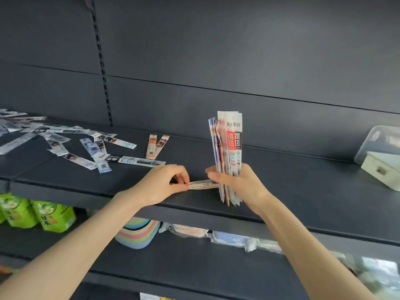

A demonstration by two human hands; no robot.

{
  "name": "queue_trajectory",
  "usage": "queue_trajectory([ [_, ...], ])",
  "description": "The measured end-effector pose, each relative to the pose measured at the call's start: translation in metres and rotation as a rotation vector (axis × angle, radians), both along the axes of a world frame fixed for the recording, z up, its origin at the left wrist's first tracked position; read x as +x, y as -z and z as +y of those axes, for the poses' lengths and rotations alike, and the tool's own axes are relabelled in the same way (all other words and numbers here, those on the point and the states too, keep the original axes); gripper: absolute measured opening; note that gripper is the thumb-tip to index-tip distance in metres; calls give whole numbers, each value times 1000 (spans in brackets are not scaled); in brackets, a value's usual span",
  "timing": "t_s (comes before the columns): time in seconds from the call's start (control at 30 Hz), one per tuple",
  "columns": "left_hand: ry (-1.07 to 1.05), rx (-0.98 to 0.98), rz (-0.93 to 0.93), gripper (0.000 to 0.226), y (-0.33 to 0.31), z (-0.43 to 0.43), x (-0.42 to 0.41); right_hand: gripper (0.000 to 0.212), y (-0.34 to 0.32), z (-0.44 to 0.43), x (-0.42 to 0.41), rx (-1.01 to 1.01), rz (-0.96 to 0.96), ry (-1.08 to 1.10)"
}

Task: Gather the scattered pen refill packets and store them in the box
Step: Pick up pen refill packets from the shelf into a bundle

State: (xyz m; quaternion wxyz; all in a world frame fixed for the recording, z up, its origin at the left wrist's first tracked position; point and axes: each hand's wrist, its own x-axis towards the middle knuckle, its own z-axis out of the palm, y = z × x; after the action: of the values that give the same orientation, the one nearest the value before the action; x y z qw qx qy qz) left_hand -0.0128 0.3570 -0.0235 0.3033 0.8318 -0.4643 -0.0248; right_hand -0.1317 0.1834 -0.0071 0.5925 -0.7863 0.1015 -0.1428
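Note:
My right hand (pixel 236 182) grips an upright bundle of pen refill packets (pixel 229 148) above the dark shelf (pixel 292 191). My left hand (pixel 166 182) pinches one end of a single packet (pixel 202 184) that lies level, its other end reaching the bundle at my right thumb. Several loose packets (pixel 86 148) lie scattered over the left part of the shelf, among them two orange ones (pixel 154 146). A pale box (pixel 383 172) sits at the right end of the shelf, with a clear lid (pixel 376 139) leaning behind it.
The shelf's dark back panel rises behind everything. On the lower shelf sit green bags (pixel 36 213), a stack of pastel bowls (pixel 138 232) and wrapped items (pixel 233 238). Bare shelf surface lies between my hands and the box.

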Motion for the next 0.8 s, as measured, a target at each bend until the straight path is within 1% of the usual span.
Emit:
queue_trajectory([
  [0.07,-16,-34,58,17,-7,6,-3,29,-5,5,2,-42,56,-50],
  [0.1,-26,-59,81,19,-13,10,-5,32,-8,8,4,-77,86,-75],
  [0.2,-53,-158,78,21,-32,23,-8,32,-17,19,11,-184,141,-111],
  [0.27,-67,-228,62,26,-46,33,-7,32,-21,31,18,-212,157,-129],
  [0.33,-93,-285,59,36,-55,44,1,32,-22,42,29,-213,160,-141],
  [0.4,-172,-368,67,53,-59,51,11,37,-21,52,43,-180,133,-106],
  [0.43,-222,-439,97,61,-58,52,17,40,-20,57,51,-146,113,-80],
  [0.47,-254,-531,167,65,-57,53,22,43,-20,62,59,-108,94,-63],
  [0.5,-258,-628,268,64,-56,53,26,43,-20,66,67,-76,78,-63],
  [0.57,-226,-755,423,50,-53,54,38,39,-18,74,84,-30,42,-99],
  [0.6,-209,-768,447,43,-53,54,47,38,-18,78,93,-8,19,-124],
  [0.7,-142,-754,438,25,-57,57,79,39,-19,88,123,60,-37,-163],
  [0.8,-22,-735,465,19,-60,60,115,40,-22,93,151,73,-43,-127],
])
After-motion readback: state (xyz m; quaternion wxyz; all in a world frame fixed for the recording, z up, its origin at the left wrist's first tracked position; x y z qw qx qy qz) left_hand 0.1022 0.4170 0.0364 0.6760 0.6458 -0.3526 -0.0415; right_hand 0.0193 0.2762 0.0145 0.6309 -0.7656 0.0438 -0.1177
